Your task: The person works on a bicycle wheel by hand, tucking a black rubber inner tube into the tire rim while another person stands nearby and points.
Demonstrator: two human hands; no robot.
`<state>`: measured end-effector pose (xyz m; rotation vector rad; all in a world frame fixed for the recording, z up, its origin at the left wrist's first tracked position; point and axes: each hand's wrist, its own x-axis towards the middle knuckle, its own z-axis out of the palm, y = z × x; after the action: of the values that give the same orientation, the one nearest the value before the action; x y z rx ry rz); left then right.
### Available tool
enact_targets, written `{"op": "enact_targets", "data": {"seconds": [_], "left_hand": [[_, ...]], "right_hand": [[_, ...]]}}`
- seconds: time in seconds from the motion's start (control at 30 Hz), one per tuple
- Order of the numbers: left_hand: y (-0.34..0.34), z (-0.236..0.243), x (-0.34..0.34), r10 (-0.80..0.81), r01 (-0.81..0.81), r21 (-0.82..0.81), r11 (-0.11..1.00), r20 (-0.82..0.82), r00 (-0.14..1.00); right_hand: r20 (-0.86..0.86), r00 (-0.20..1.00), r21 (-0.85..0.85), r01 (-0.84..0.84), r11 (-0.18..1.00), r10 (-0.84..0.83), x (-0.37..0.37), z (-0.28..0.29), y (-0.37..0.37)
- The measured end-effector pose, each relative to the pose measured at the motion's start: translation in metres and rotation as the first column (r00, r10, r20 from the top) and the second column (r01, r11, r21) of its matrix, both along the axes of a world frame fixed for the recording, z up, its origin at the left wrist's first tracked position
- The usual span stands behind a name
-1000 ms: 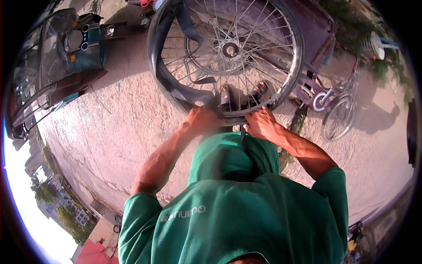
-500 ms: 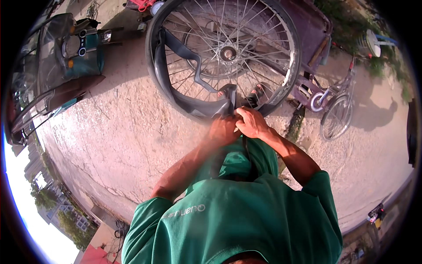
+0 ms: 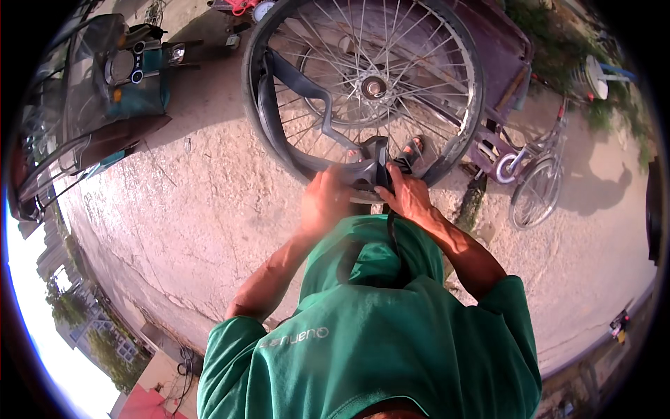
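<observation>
A spoked wheel (image 3: 373, 87) stands in front of me, with a black tire (image 3: 478, 77) around it. A flattened grey-black inner tube (image 3: 301, 84) hangs loose across the spokes at the left and runs down along the tire to the bottom. At the bottom of the wheel, a fold of the tube sticks up beside my right hand (image 3: 408, 194). That hand is closed on the tire's lower edge, thumb toward the tube. My left hand (image 3: 325, 201) is at the tire's lower left; motion blur smears its fingers, so their grip cannot be told.
Behind the wheel is a purple cart body (image 3: 513, 49). A small bicycle (image 3: 541, 181) stands at the right on the concrete ground (image 3: 174, 230). A teal vehicle with a clear windshield (image 3: 132, 73) is at the far left. A sandaled foot (image 3: 417, 145) shows beyond the spokes.
My left hand has moved left, away from my right hand, along the tire's lower edge. My right hand has shifted slightly right and now lies with its fingers over the tire.
</observation>
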<state>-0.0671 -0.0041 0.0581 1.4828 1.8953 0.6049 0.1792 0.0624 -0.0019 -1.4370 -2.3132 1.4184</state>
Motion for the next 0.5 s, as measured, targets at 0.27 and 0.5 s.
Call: {"op": "enact_targets", "data": {"seconds": [0.27,0.5], "left_hand": [[0.019,0.016,-0.021,-0.328,0.398,0.114,0.91,-0.389,0.861],[0.014,0.032,-0.071,-0.475,0.552,0.08,0.83,-0.419,0.774]], "right_hand": [[-0.063,0.989,0.188,-0.121,0.975,0.135,0.005,-0.013,-0.003],[-0.049,0.894,0.196,-0.429,0.882,0.446,0.007,-0.014,0.012]]}}
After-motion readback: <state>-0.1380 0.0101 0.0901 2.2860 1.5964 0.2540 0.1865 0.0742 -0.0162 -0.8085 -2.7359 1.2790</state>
